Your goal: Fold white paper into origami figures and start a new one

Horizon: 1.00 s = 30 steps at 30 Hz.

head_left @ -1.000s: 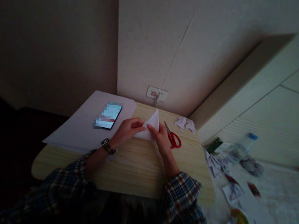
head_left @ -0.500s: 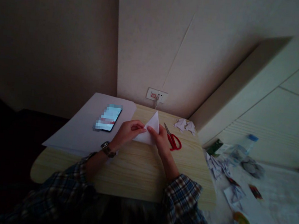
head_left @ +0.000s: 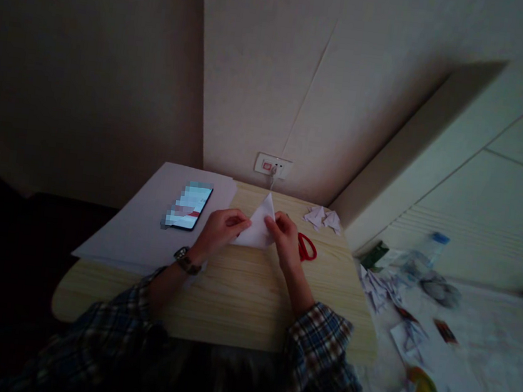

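Note:
A white sheet of folded paper (head_left: pixel 259 228) with a pointed top is held up between my two hands over the small wooden table (head_left: pixel 239 307). My left hand (head_left: pixel 220 232) pinches its left side between thumb and fingers. On the right edge, my right hand (head_left: pixel 285 239) grips it with the thumb across the front. Just beyond my right hand lie red-handled scissors (head_left: pixel 306 247), their blades hidden behind the hand. Two small folded paper figures (head_left: pixel 323 218) rest at the table's far right corner.
Large white sheets (head_left: pixel 129 231) cover the table's left side, with a lit phone (head_left: pixel 189 206) on top. A wall socket (head_left: pixel 273 166) with a plug sits behind the table. At right, a plastic bottle (head_left: pixel 428 249) and several folded papers (head_left: pixel 380 288) lie on a lower pale surface.
My right hand has shifted up along the paper's right edge, its thumb now farther right. It now covers the scissors' blades. My left hand keeps its pinch.

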{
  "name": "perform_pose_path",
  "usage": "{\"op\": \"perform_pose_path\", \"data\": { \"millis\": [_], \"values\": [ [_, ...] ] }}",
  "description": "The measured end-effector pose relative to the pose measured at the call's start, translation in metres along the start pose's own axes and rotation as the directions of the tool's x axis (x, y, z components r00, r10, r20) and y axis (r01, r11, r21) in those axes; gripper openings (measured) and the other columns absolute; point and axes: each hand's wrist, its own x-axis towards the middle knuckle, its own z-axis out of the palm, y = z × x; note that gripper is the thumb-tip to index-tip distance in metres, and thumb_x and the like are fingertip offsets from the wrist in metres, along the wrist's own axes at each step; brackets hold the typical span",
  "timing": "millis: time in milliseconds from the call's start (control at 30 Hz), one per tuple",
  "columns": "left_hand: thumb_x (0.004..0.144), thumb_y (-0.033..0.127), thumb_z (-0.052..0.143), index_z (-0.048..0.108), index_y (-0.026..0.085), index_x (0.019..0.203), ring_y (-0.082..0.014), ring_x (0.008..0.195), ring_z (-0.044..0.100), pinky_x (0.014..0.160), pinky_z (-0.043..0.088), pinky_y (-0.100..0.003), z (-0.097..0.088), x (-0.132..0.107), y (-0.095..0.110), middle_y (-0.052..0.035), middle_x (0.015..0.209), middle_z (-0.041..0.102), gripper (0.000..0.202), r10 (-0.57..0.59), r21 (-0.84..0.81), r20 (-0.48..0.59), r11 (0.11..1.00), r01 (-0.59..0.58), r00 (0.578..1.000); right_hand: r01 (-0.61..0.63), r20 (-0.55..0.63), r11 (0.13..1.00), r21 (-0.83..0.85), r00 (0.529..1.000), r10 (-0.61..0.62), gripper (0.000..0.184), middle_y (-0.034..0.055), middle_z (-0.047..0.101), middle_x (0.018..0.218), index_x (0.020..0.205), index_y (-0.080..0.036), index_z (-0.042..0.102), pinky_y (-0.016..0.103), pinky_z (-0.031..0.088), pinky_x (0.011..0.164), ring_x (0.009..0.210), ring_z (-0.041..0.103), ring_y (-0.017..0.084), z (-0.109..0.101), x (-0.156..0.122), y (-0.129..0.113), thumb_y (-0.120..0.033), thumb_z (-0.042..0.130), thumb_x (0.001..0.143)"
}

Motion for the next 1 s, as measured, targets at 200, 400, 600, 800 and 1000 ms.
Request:
{"op": "perform_pose_path", "data": {
  "millis": [200, 400, 600, 800, 1000],
  "values": [
    [0.065, 0.036, 0.069, 0.059, 0.015, 0.060, -0.0094, 0.049, 0.046, 0.045, 0.034, -0.021, 0.0004, -0.0004, 0.0009, 0.0034, 0.052, 0.054, 0.023, -0.002, -0.028, 0.001, 1.000, 0.002, 1.000, -0.038, -0.018, 0.999, 0.021, 0.999, 0.038, 0.032, -0.0059, 0.039, 0.055, 0.059, -0.020, 0.046, 0.023, 0.023, 0.046, 0.049, 0.032, 0.009, -0.0013, -0.0007, -0.0018, -0.043, 0.064, 0.072],
    [0.065, 0.032, 0.068, 0.059, 0.015, 0.060, -0.0093, 0.053, 0.047, 0.048, 0.032, -0.021, -0.0025, 0.0029, -0.0018, 0.0031, 0.056, 0.055, 0.020, 0.005, -0.080, -0.074, 0.997, -0.011, 0.997, -0.022, 0.029, 1.000, 0.020, 0.999, 0.022, 0.028, -0.0041, 0.042, 0.057, 0.063, -0.019, 0.052, 0.023, 0.025, 0.049, 0.054, 0.036, 0.010, -0.0043, 0.0017, 0.0016, -0.043, 0.059, 0.075],
    [0.066, 0.030, 0.066, 0.057, 0.015, 0.060, -0.0106, 0.058, 0.050, 0.053, 0.036, -0.021, -0.0031, 0.0029, -0.0018, 0.0034, 0.059, 0.056, 0.018, 0.047, -0.053, -0.065, 0.997, -0.050, 0.997, 0.030, -0.020, 0.997, -0.065, 0.999, -0.031, 0.028, -0.0043, 0.040, 0.057, 0.061, -0.019, 0.049, 0.024, 0.025, 0.049, 0.054, 0.035, 0.010, -0.0037, 0.0014, -0.0005, -0.041, 0.057, 0.077],
    [0.068, 0.031, 0.064, 0.055, 0.016, 0.063, -0.0089, 0.053, 0.044, 0.049, 0.029, -0.021, -0.0039, 0.0024, -0.0012, 0.0050, 0.057, 0.050, 0.019, 0.037, -0.114, -0.108, 0.992, -0.049, 0.993, 0.000, 0.083, 1.000, -0.014, 0.997, 0.001, 0.026, -0.0033, 0.046, 0.060, 0.064, -0.019, 0.054, 0.023, 0.028, 0.050, 0.056, 0.039, 0.011, -0.0054, 0.0018, -0.0008, -0.042, 0.059, 0.075],
    [0.067, 0.035, 0.066, 0.054, 0.017, 0.063, -0.0113, 0.059, 0.049, 0.053, 0.036, -0.021, -0.0024, 0.0005, 0.0011, 0.0035, 0.062, 0.053, 0.021, 0.048, -0.098, -0.099, 0.994, -0.057, 0.994, -0.040, 0.029, 0.999, -0.030, 0.999, 0.041, 0.033, -0.0045, 0.040, 0.055, 0.059, -0.018, 0.050, 0.023, 0.022, 0.046, 0.050, 0.033, 0.009, -0.0054, 0.0020, 0.0013, -0.046, 0.058, 0.075]
  ]
}}
